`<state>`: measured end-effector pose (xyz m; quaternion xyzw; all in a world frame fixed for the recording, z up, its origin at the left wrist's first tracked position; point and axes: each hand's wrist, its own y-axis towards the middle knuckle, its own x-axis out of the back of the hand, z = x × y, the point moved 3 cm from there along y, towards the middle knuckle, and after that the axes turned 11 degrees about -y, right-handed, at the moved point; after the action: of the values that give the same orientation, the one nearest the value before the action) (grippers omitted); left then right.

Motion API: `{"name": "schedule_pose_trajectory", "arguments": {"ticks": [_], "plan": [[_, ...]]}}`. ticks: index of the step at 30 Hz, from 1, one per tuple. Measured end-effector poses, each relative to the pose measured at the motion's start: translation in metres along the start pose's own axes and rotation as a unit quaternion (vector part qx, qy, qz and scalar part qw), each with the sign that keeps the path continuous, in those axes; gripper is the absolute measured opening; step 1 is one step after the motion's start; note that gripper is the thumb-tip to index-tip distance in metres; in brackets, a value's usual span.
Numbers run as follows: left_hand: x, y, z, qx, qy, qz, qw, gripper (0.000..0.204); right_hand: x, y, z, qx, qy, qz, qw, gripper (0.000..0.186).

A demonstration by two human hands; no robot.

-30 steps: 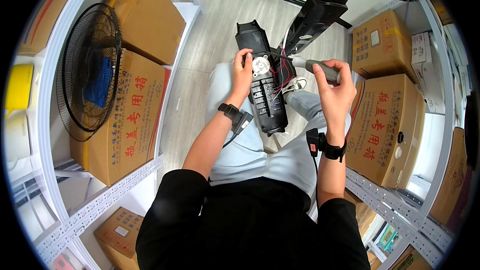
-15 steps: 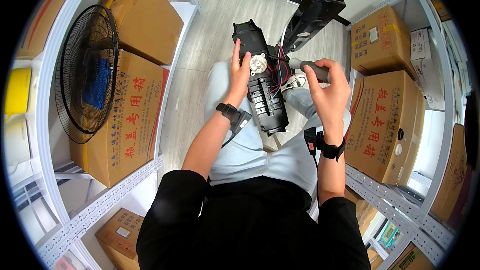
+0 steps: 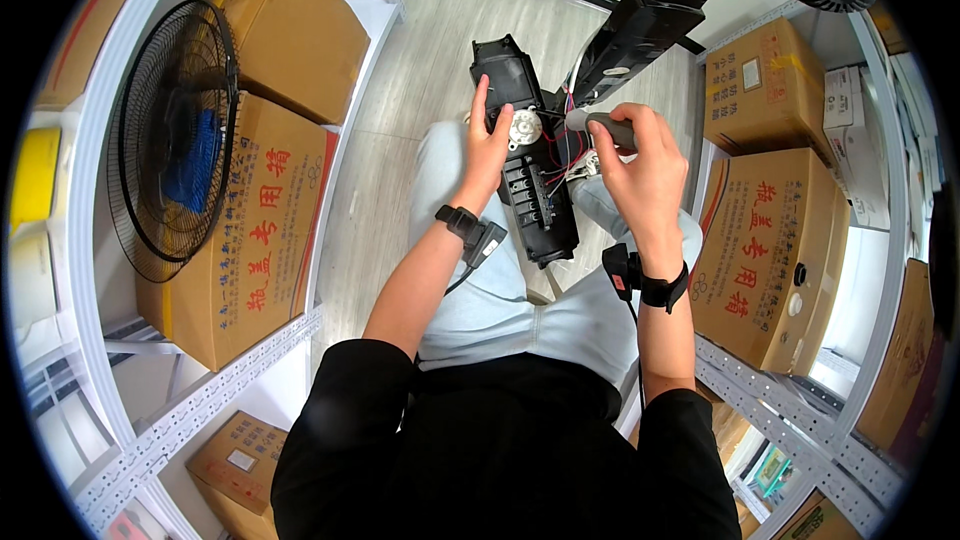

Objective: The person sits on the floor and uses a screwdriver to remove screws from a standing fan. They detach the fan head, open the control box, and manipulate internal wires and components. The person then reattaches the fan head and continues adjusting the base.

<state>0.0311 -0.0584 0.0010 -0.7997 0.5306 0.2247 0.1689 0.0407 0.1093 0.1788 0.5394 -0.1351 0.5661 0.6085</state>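
A long black plastic housing (image 3: 540, 230) lies open above my lap, its ribbed part toward me. On its middle sits a pale round part (image 3: 525, 127). My left hand (image 3: 484, 155) holds the housing by its left edge, thumb on top beside the round part and a finger stretched along the side. In my right hand (image 3: 645, 165) is a screwdriver (image 3: 612, 130) with a grey handle, lying nearly level. Its shank points left toward the housing, and the tip is hard to make out. Thin red and blue wires (image 3: 570, 145) run beside the round part.
Beyond the housing rises a black fan post (image 3: 640, 40). Shelving on both sides holds cardboard boxes (image 3: 265, 230), and a black fan grille (image 3: 170, 140) with blue inside leans at the left. A white shoe (image 3: 585, 165) shows under the wires.
My right hand has shifted slightly left and up with the screwdriver, its fingers closing further round the handle. The left hand and housing have barely moved.
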Motion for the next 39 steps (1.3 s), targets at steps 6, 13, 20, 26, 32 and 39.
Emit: {"name": "schedule_pose_trajectory", "arguments": {"ticks": [6,13,20,26,32,39], "plan": [[0.002,0.002,0.004,-0.04,0.021,0.016,0.999,0.062,0.0,0.016,0.027,0.003,-0.201,0.04,0.979,0.03],[0.002,0.002,0.003,-0.014,0.009,0.022,1.0,0.063,-0.006,0.043,0.029,0.168,-0.109,0.056,0.978,0.031],[0.002,0.001,0.001,-0.021,0.028,0.008,0.999,0.062,0.001,0.041,0.044,0.084,-0.152,0.162,0.972,0.025],[0.001,0.001,0.003,-0.011,0.005,0.014,1.0,0.061,0.002,0.046,0.033,0.196,-0.086,0.095,0.972,0.028],[-0.003,-0.001,-0.003,-0.008,0.0,0.011,1.0,0.061,-0.004,0.048,0.033,0.071,-0.184,0.171,0.965,0.029],[0.004,0.004,0.008,-0.024,0.03,0.009,0.999,0.06,0.005,0.046,0.036,0.133,0.001,0.11,0.985,0.03]]}}
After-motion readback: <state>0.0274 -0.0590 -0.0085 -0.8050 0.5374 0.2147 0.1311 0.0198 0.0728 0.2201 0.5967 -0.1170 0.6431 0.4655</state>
